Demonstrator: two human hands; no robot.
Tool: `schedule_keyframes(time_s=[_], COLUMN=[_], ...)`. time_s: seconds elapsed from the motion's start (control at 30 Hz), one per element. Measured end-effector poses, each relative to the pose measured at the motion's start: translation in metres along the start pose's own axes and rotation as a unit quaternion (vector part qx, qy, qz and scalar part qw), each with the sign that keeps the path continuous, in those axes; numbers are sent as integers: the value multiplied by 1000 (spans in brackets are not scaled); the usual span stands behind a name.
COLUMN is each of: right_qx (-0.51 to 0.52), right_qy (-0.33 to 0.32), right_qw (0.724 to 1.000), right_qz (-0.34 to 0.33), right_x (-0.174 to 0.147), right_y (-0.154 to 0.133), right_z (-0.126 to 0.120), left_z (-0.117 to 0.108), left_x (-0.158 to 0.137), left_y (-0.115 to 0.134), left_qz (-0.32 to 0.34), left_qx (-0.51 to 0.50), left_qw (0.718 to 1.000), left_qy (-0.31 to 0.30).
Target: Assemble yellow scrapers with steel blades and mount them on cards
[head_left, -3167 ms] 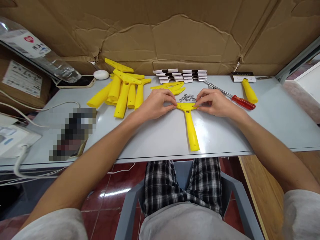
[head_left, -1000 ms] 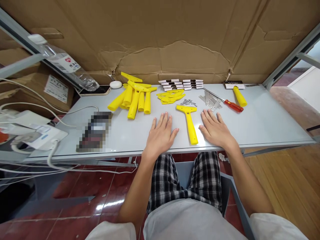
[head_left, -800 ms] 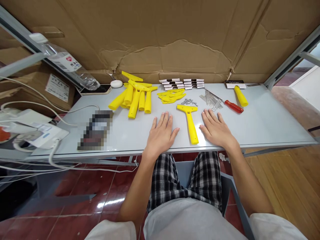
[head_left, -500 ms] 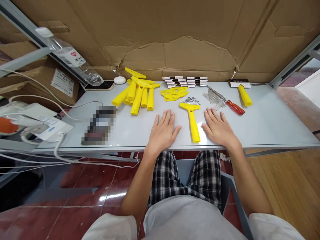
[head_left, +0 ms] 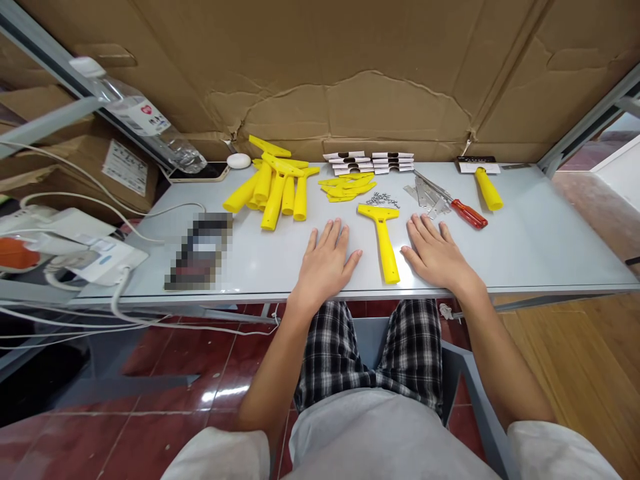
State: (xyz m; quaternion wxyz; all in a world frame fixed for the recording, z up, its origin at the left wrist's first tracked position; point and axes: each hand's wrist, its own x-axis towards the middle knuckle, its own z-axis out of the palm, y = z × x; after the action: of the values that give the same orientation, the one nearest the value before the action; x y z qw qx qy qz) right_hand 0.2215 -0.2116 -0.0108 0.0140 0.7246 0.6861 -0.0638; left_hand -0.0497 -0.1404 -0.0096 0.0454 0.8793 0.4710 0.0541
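Palm down on the table [head_left: 260, 260], my left hand [head_left: 327, 260] lies flat with its fingers apart and holds nothing. My right hand [head_left: 434, 252] rests flat on the other side, also holding nothing. Between them lies a yellow scraper handle [head_left: 384, 243], touched by neither hand. Just beyond its head is a small pile of screws [head_left: 383, 200]. Flat yellow plastic pieces [head_left: 347, 187] are heaped behind the screws. Past my right fingertips are thin metal plates [head_left: 429, 200] and a screwdriver with a red handle [head_left: 469, 213].
Several yellow scraper handles [head_left: 275, 193] are piled at back left. White-and-black packets [head_left: 369, 163] stand stacked at the back. A scraper with a covered head [head_left: 488, 189] lies at far right. A bottle [head_left: 145, 117], a phone [head_left: 200, 173] and a power strip [head_left: 100, 250] are at left.
Both hands stay flat in the same places, and the things on the table have not moved. Only the camera view shifts very slightly.
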Motion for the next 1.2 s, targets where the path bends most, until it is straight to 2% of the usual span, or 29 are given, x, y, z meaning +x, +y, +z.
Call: schedule_keyframes(time_s=[0.27, 0.4, 0.5, 0.57, 0.63, 0.73, 0.83, 0.9, 1.0, 1.2], right_qx=[-33, -43, -42, -25, -3, 12, 27, 30, 44, 104], right_qy=[-51, -67, -99, -125, -143, -138, -124, -103, -56, 4], right_qw=[998, 997, 993, 990, 988, 989, 992, 994, 996, 992], right_qz=[4, -25, -55, -67, -63, -46, -20, -19, -51, -78], right_x=[1, 0, 5, 14, 30, 63, 100, 121, 141, 147], right_y=[-11, -11, -5, 2, 10, 21, 28, 32, 38, 46], right_z=[-22, -32, -48, -62, -79, -100, -112, -110, -96, -70], left_z=[-6, -25, -47, -58, -62, -55, -40, -30, -19, -14], left_x=[-5, -9, 0, 17, 44, 92, 131, 145, 149, 143], left_y=[9, 12, 5, -4, -14, -32, -45, -51, -57, -65], left_qz=[12, 46, 67, 78, 117, 178, 198, 209, 221, 206], left_qx=[49, 88, 74, 36, -16, -75, -94, -107, -147, -232], left_qw=[999, 995, 994, 996, 993, 981, 974, 970, 962, 949], left_qy=[-1, -24, -44, -23, 18, 36, 62, 66, 72, 46])
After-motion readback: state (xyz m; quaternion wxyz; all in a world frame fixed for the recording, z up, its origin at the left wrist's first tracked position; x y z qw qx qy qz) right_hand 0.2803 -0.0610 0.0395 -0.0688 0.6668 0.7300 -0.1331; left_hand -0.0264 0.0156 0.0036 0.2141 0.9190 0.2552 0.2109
